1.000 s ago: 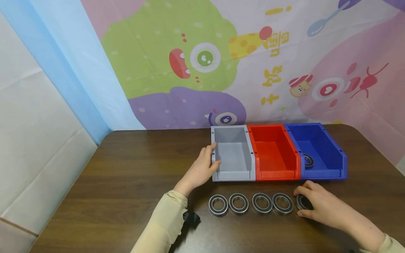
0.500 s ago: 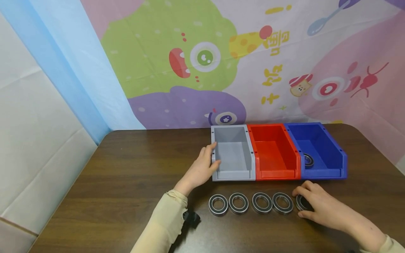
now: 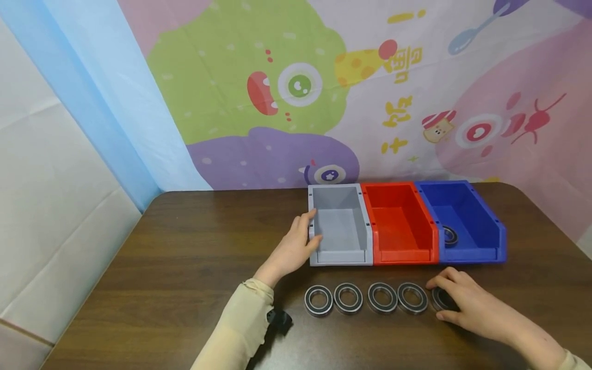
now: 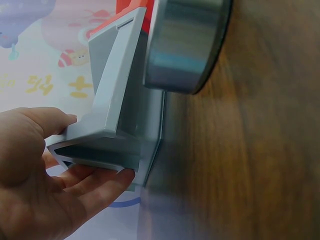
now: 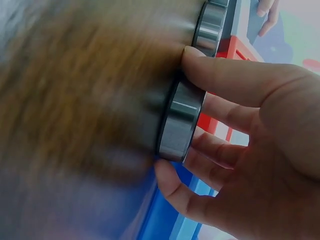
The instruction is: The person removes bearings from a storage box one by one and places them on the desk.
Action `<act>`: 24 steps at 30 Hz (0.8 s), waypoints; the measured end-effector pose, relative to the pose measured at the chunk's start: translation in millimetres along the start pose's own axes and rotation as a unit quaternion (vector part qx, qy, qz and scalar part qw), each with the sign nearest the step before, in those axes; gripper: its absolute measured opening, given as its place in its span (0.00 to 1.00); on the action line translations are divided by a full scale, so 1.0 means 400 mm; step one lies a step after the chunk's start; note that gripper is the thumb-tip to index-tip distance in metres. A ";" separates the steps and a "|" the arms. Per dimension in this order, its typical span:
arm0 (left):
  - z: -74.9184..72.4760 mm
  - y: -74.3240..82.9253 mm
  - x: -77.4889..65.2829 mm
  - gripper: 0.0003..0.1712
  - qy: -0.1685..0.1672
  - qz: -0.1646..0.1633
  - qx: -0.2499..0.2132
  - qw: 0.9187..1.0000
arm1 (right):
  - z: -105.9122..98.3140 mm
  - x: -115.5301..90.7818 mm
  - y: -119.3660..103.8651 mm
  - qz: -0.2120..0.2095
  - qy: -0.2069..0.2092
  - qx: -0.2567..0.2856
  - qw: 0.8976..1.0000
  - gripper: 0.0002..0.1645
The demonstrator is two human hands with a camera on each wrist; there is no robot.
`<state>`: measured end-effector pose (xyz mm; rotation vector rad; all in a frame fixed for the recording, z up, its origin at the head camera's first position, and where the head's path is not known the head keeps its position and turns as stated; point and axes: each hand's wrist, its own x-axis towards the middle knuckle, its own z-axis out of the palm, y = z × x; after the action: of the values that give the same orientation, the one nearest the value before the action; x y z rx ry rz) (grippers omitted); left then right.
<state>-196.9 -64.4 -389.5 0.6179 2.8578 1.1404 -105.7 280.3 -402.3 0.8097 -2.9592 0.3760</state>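
Note:
My left hand (image 3: pixel 290 251) grips the left side wall of the grey bin (image 3: pixel 342 257). In the left wrist view its thumb lies over the rim of the bin (image 4: pixel 107 105) and its fingers curl beneath the lip. At the right end of a row, my right hand (image 3: pixel 472 303) pinches a ball bearing (image 5: pixel 179 125) by its edge, which lies flat on the table. The right thumb and a fingertip sit on opposite sides of it; the palm hides part of it in the head view. Several like bearings (image 3: pixel 412 310) lie flat to its left.
A red bin (image 3: pixel 407 257) and a blue bin (image 3: pixel 476 255) stand against the grey one, side by side. One bearing (image 3: pixel 455 236) is inside the blue bin, near its left wall. A small black object (image 3: pixel 280 321) is at the left sleeve. A printed cloth (image 3: pixel 259 169) hangs behind the table.
My right hand and the bearing in it have shifted very slightly left. The left hand stays on the grey bin, and the other bearings keep their places.

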 end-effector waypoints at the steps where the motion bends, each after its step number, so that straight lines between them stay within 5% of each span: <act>1: 0.001 0.000 0.000 0.35 -0.001 -0.001 0.001 1.000 | 0.000 0.000 0.000 0.001 -0.001 0.001 1.000 0.25; 8: 0.004 -0.003 0.001 0.34 0.005 0.000 0.004 1.000 | -0.011 0.007 0.003 -0.001 -0.025 0.001 1.000 0.25; 15: 0.005 -0.008 0.004 0.35 0.004 0.001 0.007 1.000 | -0.080 0.039 0.026 0.020 -0.071 0.025 0.997 0.17; 18: 0.004 -0.007 0.003 0.35 0.005 0.002 0.009 1.000 | -0.111 0.050 0.049 0.027 -0.052 0.026 0.998 0.07; 24: 0.004 -0.006 0.002 0.34 0.006 0.006 0.009 1.000 | -0.148 0.072 0.097 0.035 0.025 -0.006 0.999 0.13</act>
<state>-198.2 -64.7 -392.4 0.6313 2.8811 1.1257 -151.0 313.0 -350.0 0.6852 -2.9461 0.3756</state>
